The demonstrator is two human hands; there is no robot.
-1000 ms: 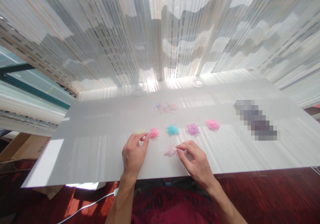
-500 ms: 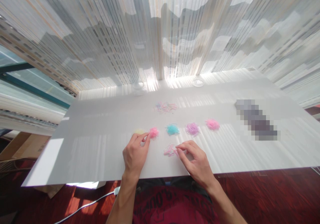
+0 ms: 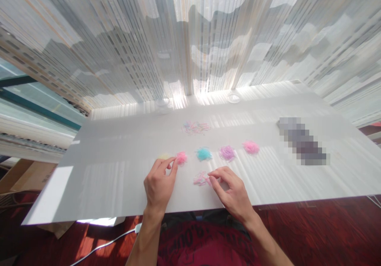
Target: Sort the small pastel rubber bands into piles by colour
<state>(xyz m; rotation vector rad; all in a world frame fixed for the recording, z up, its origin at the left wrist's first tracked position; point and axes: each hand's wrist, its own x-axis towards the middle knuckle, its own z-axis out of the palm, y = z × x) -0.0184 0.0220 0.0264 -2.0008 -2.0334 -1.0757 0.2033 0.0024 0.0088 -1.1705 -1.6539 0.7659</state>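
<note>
My left hand (image 3: 160,182) is closed in a pinch, its fingertips at the left edge of a hot-pink pile (image 3: 181,157) of small rubber bands. Behind those fingers a pale yellow pile (image 3: 163,156) is partly hidden. My right hand (image 3: 230,186) pinches at the right side of a small mixed-colour heap of bands (image 3: 201,178). What either pinch holds is too small to make out. To the right of the hot-pink pile lie a turquoise pile (image 3: 204,154), a purple pile (image 3: 227,153) and a light-pink pile (image 3: 251,147).
Farther back on the white table (image 3: 119,147) lies a loose scatter of mixed bands (image 3: 196,127). Two clear round containers or lids, one left (image 3: 163,102) and one right (image 3: 233,98), sit by the striped curtain (image 3: 190,40). A pixelated object (image 3: 303,141) is at the right.
The whole view has shifted slightly, so everything sits a little farther left. Both hands keep nearly the same pinched pose at the same piles.
</note>
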